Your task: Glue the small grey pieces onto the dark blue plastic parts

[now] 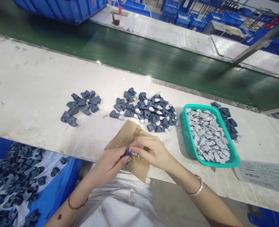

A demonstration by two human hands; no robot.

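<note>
My left hand (111, 164) is closed on a dark blue plastic part (127, 154), held over a piece of brown cardboard (139, 168) at the table's front edge. The fingertips of my right hand (151, 149) are pinched together right beside that part; whatever they hold is too small to make out. Small shiny bits lie on the cardboard under my fingers. Beyond my hands is a pile of dark blue parts (145, 110), many with white pieces attached. A smaller group of dark blue parts (81, 105) lies to its left.
On the right stands a green basket (186, 148) of light grey pieces, with more dark parts (225, 113) behind it and a printed sheet (264, 176) beside it. A blue bin (59, 189) of dark parts is at lower left. A green conveyor (130, 53) runs behind the table.
</note>
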